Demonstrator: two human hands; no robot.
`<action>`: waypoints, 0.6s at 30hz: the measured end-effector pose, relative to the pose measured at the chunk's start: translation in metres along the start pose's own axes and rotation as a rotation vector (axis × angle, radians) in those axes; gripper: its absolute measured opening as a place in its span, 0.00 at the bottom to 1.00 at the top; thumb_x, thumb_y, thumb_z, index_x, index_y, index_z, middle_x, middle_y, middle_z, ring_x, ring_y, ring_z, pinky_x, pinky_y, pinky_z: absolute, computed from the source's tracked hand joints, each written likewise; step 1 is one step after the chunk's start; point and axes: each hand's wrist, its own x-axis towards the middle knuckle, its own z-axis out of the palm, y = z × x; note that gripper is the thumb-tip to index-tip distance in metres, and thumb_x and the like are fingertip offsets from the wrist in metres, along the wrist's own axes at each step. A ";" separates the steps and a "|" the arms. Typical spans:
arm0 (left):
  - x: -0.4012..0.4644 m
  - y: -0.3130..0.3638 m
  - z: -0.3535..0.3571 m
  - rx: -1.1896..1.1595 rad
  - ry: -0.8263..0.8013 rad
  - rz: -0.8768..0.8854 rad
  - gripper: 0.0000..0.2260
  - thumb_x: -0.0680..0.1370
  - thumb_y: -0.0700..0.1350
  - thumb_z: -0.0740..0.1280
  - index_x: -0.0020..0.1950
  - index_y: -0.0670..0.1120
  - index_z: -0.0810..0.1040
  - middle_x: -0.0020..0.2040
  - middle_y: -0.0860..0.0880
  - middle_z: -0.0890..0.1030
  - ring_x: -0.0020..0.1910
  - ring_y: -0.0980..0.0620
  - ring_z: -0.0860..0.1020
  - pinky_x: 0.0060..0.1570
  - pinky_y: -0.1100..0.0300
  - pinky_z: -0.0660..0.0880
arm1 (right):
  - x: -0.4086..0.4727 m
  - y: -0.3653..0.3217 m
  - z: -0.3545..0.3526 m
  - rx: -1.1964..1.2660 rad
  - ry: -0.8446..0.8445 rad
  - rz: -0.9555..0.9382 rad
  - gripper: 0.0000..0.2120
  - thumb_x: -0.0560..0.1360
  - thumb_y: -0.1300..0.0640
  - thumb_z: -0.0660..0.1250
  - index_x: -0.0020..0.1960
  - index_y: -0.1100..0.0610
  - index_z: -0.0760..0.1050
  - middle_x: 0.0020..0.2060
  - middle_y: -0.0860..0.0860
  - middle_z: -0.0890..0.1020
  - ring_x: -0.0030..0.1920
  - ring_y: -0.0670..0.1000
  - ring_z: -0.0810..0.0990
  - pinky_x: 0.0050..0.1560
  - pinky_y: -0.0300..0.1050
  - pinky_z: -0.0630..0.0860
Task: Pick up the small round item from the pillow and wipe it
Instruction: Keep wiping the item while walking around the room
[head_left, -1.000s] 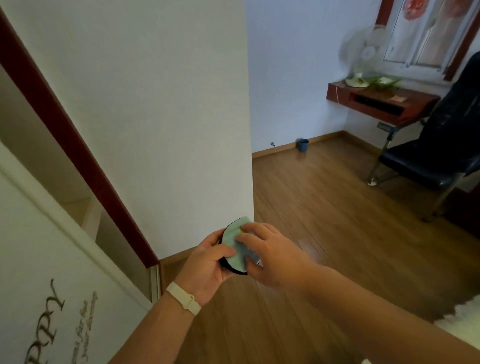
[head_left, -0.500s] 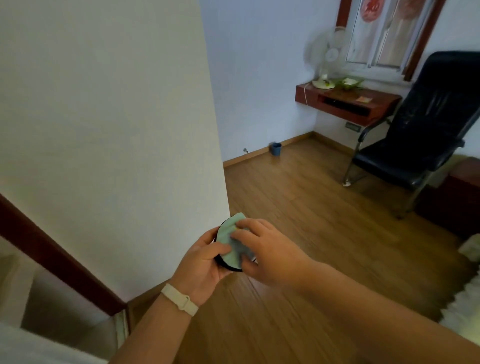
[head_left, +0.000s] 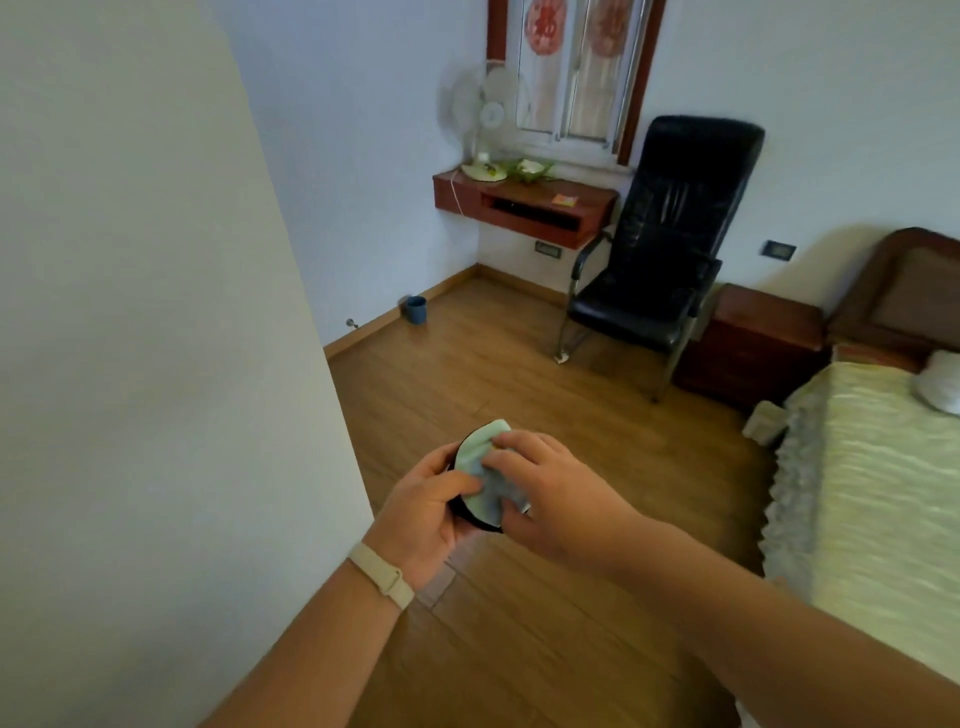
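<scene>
A small round black item (head_left: 470, 519) is gripped in my left hand (head_left: 426, 512), mid-air over the wooden floor. Only its dark rim shows, because a pale green cloth (head_left: 480, 470) covers most of its face. My right hand (head_left: 550, 493) presses that cloth against the item with fingers and thumb. A white band sits on my left wrist. The white pillow (head_left: 940, 387) lies at the head of the bed, far right.
A white wall (head_left: 156, 364) stands close on my left. Ahead are a black chair (head_left: 660, 254), a red wall shelf (head_left: 524, 202) with a fan, a small blue bin (head_left: 415, 309), a nightstand (head_left: 753, 343) and a bed with green cover (head_left: 872, 493) at right.
The view has swung right: the door frame at left is gone, and the chair, nightstand and bed have come into view. Both hands keep holding the item and cloth together.
</scene>
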 end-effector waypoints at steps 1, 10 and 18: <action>0.009 0.004 -0.001 -0.001 -0.018 -0.009 0.15 0.75 0.35 0.66 0.60 0.44 0.81 0.56 0.37 0.82 0.55 0.38 0.82 0.45 0.48 0.81 | 0.004 0.003 0.000 -0.008 0.006 0.025 0.22 0.73 0.52 0.67 0.66 0.51 0.68 0.66 0.51 0.70 0.65 0.54 0.67 0.62 0.48 0.68; 0.097 0.013 0.040 0.084 -0.203 -0.139 0.19 0.73 0.33 0.65 0.63 0.43 0.77 0.54 0.38 0.82 0.48 0.42 0.83 0.39 0.52 0.81 | 0.008 0.070 -0.015 -0.092 0.052 0.241 0.22 0.73 0.47 0.65 0.66 0.44 0.64 0.66 0.45 0.68 0.65 0.50 0.66 0.61 0.44 0.68; 0.204 -0.020 0.110 0.119 -0.249 -0.220 0.21 0.69 0.35 0.69 0.62 0.43 0.79 0.53 0.38 0.84 0.50 0.40 0.83 0.40 0.51 0.81 | -0.002 0.182 -0.038 -0.073 0.038 0.348 0.23 0.75 0.50 0.65 0.68 0.47 0.64 0.69 0.48 0.66 0.68 0.52 0.63 0.64 0.52 0.69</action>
